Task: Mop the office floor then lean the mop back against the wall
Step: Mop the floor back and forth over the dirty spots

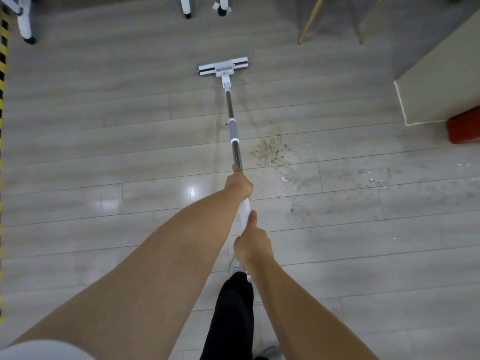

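Observation:
A flat white mop head [223,66] lies on the pale grey plank floor [104,141], stretched out ahead of me. Its metal handle [233,131] with a grey sleeve runs back to my hands. My left hand [239,183] grips the handle further down the shaft. My right hand [253,242] holds the white upper end, thumb pointing up along it. To the right of the handle lies a patch of brown dirt specks [271,149], with wet smears [374,180] beyond it.
White chair legs with castors [220,7] stand at the back, another [26,27] at far left. Wooden legs [309,22] are at the back right. A beige cabinet [441,79] and a red object [465,126] sit right. Yellow-black tape [3,74] lines the left edge.

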### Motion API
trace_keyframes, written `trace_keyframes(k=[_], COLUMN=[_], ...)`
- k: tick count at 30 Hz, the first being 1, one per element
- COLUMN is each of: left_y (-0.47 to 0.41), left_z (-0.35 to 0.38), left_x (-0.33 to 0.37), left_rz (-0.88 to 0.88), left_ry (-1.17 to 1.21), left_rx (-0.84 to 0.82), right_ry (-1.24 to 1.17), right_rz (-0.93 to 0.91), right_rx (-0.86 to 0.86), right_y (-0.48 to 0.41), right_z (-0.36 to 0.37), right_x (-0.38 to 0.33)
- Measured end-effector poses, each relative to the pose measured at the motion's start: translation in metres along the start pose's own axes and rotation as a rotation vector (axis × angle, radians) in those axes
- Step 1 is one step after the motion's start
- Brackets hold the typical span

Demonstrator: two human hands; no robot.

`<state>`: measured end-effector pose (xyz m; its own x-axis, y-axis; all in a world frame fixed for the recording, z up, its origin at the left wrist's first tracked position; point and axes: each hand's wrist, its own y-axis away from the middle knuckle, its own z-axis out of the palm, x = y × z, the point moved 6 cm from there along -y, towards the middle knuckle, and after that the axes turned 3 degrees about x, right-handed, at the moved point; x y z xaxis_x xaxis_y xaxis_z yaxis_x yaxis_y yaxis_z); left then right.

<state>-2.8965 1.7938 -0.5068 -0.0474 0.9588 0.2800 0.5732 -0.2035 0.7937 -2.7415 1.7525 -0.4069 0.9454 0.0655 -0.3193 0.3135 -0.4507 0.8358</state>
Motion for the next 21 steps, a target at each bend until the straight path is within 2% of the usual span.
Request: trace_keyframes(k=[6,11,15,21], left_y=[0.015,0.059,0.117,0.226], left_z=[0.024,0.055,0.098,0.195], left_x=[-0.013,-0.042,-0.08,-0.159], left_rz=[0.055,0.042,0.03,0.039], left_ry=[0.063,0.081,0.037,0.073], left_rx=[0.056,0.06,0.054,0.034], right_ry=[-0.035,-0.073,-0.073,-0.112], right_rz=[-0.024,-0.044,-0.068,-0.043], right_rx=[-0.007,-0.033,-0.041,-0.073], right_y=[0.005,0.043,0.091,0.188], right_z=[0.004,0.018,0.042,0.092], right_x=[0.029,0.071,0.13,0.255])
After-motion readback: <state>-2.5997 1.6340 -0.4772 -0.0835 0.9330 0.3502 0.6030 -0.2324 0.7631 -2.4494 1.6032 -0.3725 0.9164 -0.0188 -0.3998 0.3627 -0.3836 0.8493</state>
